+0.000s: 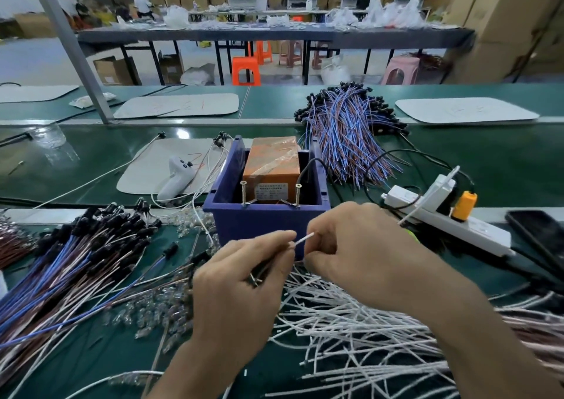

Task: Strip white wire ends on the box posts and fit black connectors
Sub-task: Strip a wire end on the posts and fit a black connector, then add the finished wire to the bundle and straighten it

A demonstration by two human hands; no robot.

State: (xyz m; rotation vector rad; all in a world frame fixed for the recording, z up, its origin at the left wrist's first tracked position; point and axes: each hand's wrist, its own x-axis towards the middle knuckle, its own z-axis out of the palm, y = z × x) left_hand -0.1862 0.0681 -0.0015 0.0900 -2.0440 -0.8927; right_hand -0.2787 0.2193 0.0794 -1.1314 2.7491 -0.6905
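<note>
The left hand (241,279) and right hand (360,246) meet just in front of the blue box (265,218), both pinching one white wire (303,239). The left hand perhaps also grips something dark, too blurred to name. A heap of wires (351,322) covers the table (503,160) beneath.

**Bright, flat light overhead, softness at the edges**

Even indoor light pours from above, and the green bench (457,154) takes it well, with only a few white glints flaring on its sheen. Shadows fall faint and soft under the left hand (241,279) and the right hand (360,246), while the blue box (265,215) goes dark inside. The white wire (303,238) they pinch looks slightly smeared. The far tables (274,33) turn hazy. The wide lens tilts the grey post (70,47) and stretches the forearms at the bottom edge.
</note>
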